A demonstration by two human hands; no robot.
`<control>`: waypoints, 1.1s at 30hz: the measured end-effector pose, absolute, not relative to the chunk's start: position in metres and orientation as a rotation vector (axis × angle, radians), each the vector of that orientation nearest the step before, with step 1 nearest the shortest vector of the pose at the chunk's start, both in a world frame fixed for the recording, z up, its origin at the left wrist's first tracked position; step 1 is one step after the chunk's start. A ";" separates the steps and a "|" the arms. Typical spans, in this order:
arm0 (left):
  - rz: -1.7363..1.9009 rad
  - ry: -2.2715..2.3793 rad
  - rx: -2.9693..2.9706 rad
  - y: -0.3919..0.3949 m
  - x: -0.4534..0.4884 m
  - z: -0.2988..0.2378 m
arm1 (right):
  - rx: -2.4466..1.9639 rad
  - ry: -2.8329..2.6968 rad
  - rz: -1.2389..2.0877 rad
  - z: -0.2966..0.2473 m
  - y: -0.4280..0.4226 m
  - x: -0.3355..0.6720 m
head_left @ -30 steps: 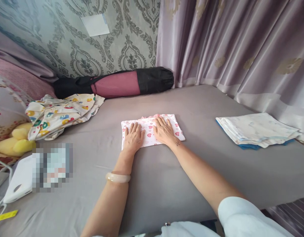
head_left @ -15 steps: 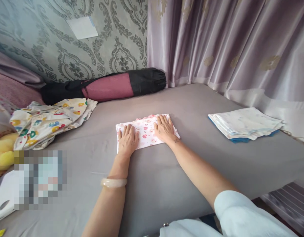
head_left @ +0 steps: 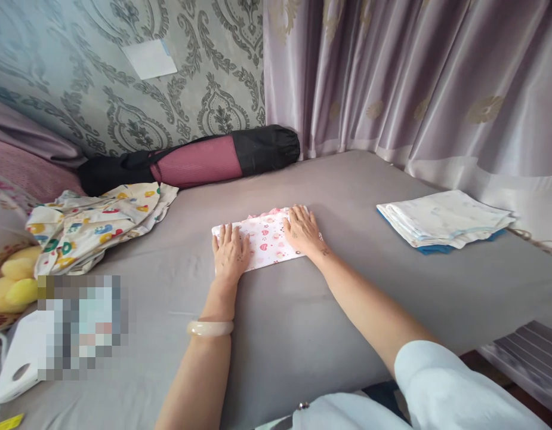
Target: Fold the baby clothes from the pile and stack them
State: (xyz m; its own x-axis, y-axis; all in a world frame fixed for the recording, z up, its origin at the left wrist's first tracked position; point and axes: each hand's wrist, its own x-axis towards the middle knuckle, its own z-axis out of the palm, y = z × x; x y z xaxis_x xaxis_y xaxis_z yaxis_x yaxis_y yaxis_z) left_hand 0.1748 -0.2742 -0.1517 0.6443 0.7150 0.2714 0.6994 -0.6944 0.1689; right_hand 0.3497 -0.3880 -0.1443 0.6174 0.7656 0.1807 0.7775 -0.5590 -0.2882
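Observation:
A small folded white cloth with pink hearts [head_left: 267, 239] lies flat on the grey bed sheet [head_left: 302, 334] in the middle of the view. My left hand [head_left: 230, 251] rests palm down on its left end, fingers stretched out. My right hand [head_left: 302, 230] lies flat on its right end, fingers spread. Neither hand grips anything. A pale bangle [head_left: 210, 328] circles my left wrist.
A stack of folded white and blue cloths [head_left: 441, 218] sits at the right. Crumpled patterned clothes [head_left: 92, 224] lie at the left beside a yellow plush toy [head_left: 14, 280]. A rolled mat in a black bag [head_left: 199, 158] lies along the wall. Curtains hang behind.
My hands have slid apart along the cloth, from side by side at its middle toward its two ends. The view has shifted slightly to the right.

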 end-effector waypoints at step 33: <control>-0.524 1.041 2.698 -0.173 0.219 -0.079 | -2.617 -1.667 0.214 -0.112 -0.371 0.449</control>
State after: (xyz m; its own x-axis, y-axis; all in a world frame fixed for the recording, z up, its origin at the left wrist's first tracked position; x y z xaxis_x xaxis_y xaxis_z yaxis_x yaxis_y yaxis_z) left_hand 0.2192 -0.1733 -0.0793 0.6888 0.6077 -0.3953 0.6794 -0.7313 0.0598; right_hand 0.4487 -0.3707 -0.1121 0.4160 0.9039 -0.0992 0.8996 -0.4250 -0.1001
